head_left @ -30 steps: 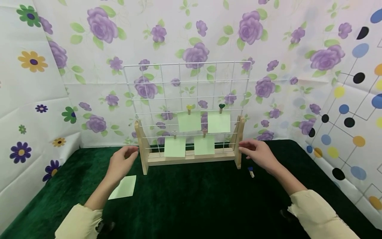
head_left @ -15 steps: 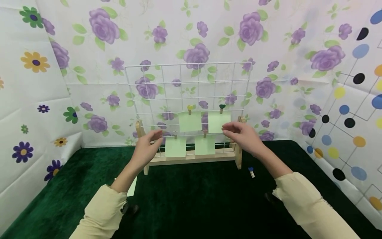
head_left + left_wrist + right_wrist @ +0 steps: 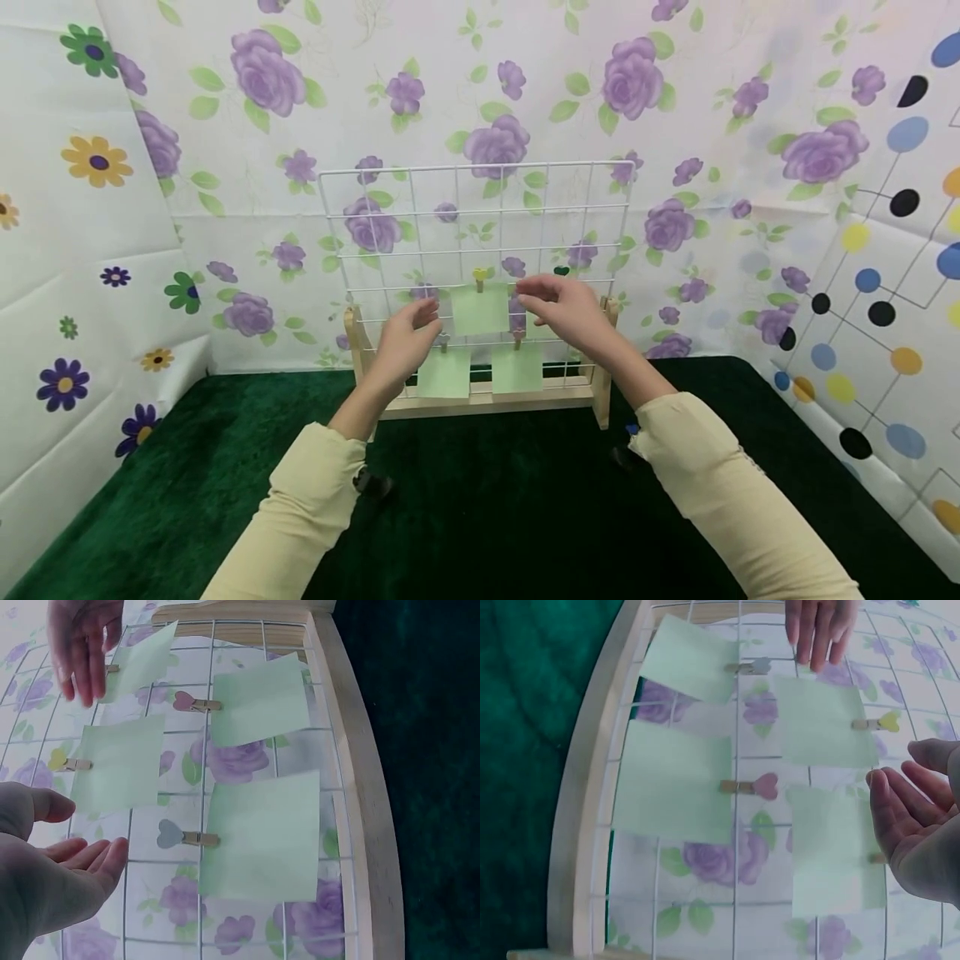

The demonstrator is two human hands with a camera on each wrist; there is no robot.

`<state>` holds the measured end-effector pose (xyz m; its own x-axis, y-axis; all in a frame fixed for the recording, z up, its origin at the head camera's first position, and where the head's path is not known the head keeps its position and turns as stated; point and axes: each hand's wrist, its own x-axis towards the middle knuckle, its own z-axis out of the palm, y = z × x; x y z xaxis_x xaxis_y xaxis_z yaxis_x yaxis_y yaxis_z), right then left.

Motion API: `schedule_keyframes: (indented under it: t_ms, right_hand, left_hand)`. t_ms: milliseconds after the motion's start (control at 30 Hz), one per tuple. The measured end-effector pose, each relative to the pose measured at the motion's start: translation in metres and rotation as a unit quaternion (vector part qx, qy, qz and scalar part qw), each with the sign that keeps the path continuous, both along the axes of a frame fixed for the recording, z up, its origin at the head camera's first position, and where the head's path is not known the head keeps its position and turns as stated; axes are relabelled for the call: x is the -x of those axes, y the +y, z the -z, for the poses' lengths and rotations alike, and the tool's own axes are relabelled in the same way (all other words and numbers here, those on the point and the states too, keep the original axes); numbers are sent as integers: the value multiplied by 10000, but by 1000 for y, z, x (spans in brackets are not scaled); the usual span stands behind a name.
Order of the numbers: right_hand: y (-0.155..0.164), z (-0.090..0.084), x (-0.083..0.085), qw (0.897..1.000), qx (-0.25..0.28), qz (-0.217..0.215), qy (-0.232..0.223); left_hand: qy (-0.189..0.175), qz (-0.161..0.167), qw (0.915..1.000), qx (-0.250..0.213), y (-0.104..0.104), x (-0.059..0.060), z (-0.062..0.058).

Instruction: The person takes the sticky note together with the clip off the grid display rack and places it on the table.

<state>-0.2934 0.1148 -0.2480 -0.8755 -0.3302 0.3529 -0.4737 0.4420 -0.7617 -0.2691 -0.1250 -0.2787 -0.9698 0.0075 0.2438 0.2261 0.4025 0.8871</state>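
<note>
Head view: both hands, left (image 3: 408, 333) and right (image 3: 566, 304), hover loose-fingered, gripping nothing, at nine and three o'clock of the yellow-pegged note (image 3: 480, 308) hanging on the wire grid (image 3: 480, 217).

A white wire grid (image 3: 735, 825) in a wooden frame (image 3: 592, 825) carries 4 pale green paper notes, each pinned by a small heart-topped wooden clip. The right hand (image 3: 919, 825) hovers at the right edge, fingers relaxed and open, just beside the lower right note (image 3: 829, 851). The left hand (image 3: 817, 626) reaches in from the top, its straight fingertips near the grey clip (image 3: 750, 667). A pink clip (image 3: 751, 786) holds the large left note (image 3: 673, 784); a yellow clip (image 3: 879, 722) holds the upper right one (image 3: 821, 720). Green cloth (image 3: 532, 727) covers the tabletop.
</note>
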Motion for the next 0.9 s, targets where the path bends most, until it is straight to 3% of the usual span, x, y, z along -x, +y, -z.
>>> schedule_keyframes:
  t_ms: [333, 700, 900]
  right_hand:
    - [-26, -15, 10, 9993, 343, -136, 68]
    - [-51, -26, 16, 9996, -241, -80, 153]
    - [-55, -28, 19, 9996, -280, 27, -73]
  left_hand:
    - [68, -110, 9997, -200, 15, 12, -5]
    - [86, -364, 9977, -569, 24, 19, -7]
    - [-6, -337, 9955, -883, 28, 20, -7]
